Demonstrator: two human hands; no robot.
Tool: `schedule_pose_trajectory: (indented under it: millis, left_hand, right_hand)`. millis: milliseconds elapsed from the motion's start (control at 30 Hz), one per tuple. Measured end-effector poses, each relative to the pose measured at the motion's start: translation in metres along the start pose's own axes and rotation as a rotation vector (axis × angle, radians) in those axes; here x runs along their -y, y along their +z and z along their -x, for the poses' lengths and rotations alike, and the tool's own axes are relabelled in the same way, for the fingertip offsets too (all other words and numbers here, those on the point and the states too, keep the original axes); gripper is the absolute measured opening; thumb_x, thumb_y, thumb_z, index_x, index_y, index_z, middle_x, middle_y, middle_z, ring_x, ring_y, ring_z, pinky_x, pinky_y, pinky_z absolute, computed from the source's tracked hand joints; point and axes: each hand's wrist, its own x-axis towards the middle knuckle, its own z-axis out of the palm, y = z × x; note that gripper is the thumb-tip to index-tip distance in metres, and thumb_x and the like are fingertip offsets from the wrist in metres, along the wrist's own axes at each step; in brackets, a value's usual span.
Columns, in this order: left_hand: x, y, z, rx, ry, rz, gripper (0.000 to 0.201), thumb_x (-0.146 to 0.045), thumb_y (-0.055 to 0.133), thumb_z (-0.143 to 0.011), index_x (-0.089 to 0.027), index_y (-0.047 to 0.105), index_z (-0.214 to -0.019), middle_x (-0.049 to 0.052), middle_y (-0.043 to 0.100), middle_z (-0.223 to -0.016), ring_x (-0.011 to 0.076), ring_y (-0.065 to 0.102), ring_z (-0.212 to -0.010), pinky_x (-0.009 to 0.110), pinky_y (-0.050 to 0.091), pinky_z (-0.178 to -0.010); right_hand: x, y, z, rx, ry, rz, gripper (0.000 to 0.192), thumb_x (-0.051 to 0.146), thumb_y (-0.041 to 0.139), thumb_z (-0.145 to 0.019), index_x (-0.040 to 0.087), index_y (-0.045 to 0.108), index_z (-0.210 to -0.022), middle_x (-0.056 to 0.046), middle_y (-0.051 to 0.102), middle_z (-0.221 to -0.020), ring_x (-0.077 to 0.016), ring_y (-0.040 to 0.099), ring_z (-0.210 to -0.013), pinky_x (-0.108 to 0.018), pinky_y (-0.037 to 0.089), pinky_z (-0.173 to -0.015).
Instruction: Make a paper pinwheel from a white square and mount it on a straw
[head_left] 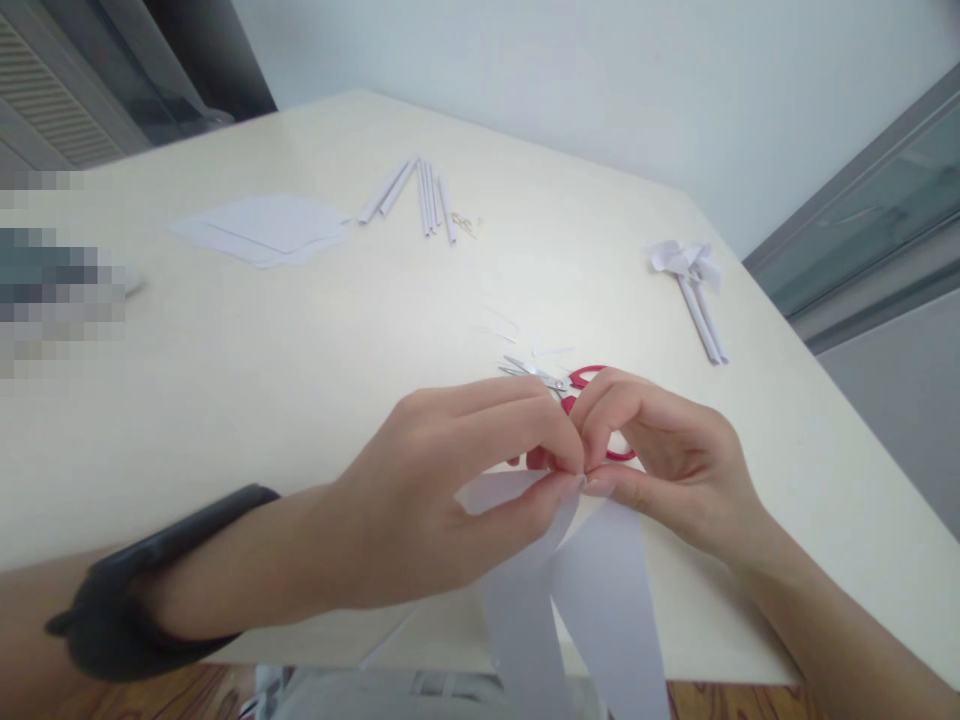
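Both hands pinch a folded white paper piece at the near table edge.

White paper piece [577, 590], nearest the camera, hangs over the table [247, 370] edge; the left hand [442, 490] and right hand [660, 460] grasp its top between thumbs and fingertips, touching each other. Red-handled scissors [559, 385] lie just behind them. Farther off: paper sheets [262, 230], rolled paper sticks [420, 195], a paper pinwheel [694, 275]. A black wristband [142, 590] sits on the left wrist.

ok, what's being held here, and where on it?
Both the left hand and the right hand pinch one white paper piece at its top, where its strips meet; the strips hang down past the table edge.
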Motion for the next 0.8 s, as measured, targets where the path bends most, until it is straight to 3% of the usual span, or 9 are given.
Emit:
schedule_pose_trajectory:
  millis: [233, 500, 800]
  left_hand:
    - [-0.0006, -0.0003, -0.0014, -0.002, 0.005, 0.004, 0.012, -0.007, 0.054, -0.081, -0.017, 0.060, -0.079, 0.000, 0.063, -0.077, 0.0087, 0.057, -0.072, 0.019, 0.047, -0.067]
    - [-0.0067, -0.0031, -0.0026, -0.040, 0.059, -0.096, 0.015, -0.005, 0.054, -0.079, -0.018, 0.061, -0.076, 0.002, 0.064, -0.073, 0.0110, 0.056, -0.066, 0.021, 0.046, -0.059]
    - [-0.0040, -0.0022, -0.0015, -0.052, 0.087, -0.122, 0.013, -0.007, 0.055, -0.081, -0.018, 0.061, -0.080, 0.003, 0.064, -0.076, 0.0118, 0.057, -0.069, 0.023, 0.047, -0.062]
  right_hand:
    - [0.0008, -0.0008, 0.0005, 0.011, -0.009, 0.010, 0.012, 0.006, 0.064, -0.077, 0.017, 0.062, -0.082, -0.003, 0.060, -0.082, -0.0159, 0.055, -0.076, -0.033, 0.046, -0.072]
    - [0.0013, 0.0023, -0.0007, -0.005, -0.060, 0.050, 0.015, 0.004, 0.065, -0.076, 0.017, 0.063, -0.083, -0.003, 0.060, -0.081, -0.0153, 0.055, -0.075, -0.032, 0.046, -0.070]
    - [-0.0023, 0.0057, 0.0025, -0.129, -0.241, 0.199, 0.015, 0.008, 0.066, -0.075, 0.019, 0.063, -0.085, -0.004, 0.063, -0.076, -0.0183, 0.057, -0.072, -0.035, 0.047, -0.065]
